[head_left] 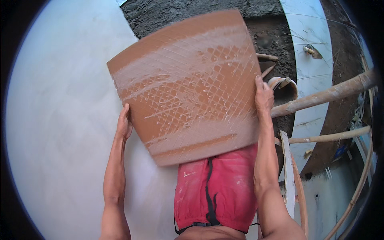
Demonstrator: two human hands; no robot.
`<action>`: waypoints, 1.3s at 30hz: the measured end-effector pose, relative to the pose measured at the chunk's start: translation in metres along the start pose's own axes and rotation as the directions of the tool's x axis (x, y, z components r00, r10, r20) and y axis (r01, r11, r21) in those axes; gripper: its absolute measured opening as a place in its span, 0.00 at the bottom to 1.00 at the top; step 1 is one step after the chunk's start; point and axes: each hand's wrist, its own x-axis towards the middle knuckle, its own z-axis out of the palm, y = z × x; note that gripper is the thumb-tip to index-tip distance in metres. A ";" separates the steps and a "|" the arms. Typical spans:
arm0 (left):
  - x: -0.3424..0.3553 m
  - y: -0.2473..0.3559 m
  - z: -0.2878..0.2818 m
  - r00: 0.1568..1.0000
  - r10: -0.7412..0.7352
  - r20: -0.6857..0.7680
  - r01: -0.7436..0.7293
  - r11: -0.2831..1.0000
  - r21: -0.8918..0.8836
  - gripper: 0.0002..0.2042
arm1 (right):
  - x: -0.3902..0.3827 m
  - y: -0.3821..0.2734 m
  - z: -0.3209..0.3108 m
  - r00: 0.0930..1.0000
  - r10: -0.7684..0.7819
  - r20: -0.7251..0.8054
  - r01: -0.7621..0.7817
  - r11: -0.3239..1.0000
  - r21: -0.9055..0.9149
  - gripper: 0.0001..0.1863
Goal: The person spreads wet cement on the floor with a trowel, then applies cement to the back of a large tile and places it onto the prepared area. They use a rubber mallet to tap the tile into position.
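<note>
I hold a large square tile (184, 88) raised in front of me, its orange-brown underside facing me, patterned with a grid and streaked with pale dust or residue. My left hand (124, 122) is closed on its left edge, thumb along the side. My right hand (264, 95) grips the right edge, a little higher. The tile covers part of my red shorts (228, 188) and much of what lies beyond it.
A smooth white surface (60, 120) fills the left. Wet grey mortar (160, 16) lies at the top. To the right are a bucket (291, 89), bamboo poles (328, 94), a pale marbled strip (304, 24) with a trowel (314, 53) on it, and dark soil (342, 60).
</note>
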 end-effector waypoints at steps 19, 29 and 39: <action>0.057 -0.123 0.142 0.929 0.227 0.294 0.155 0.484 -0.861 0.29 | -0.169 -0.207 -0.161 -0.436 -0.857 -0.276 0.839 -0.275 -0.469 0.22; -0.159 0.037 0.102 0.960 0.169 0.223 -0.230 0.930 0.287 0.25 | -0.192 -0.204 -0.141 -0.790 -0.600 0.127 0.512 -0.759 -0.402 0.13; -0.196 0.031 0.194 0.964 0.088 0.251 -0.241 0.690 0.683 0.21 | -0.131 -0.192 -0.076 -0.862 -0.483 0.154 0.501 -0.858 0.114 0.12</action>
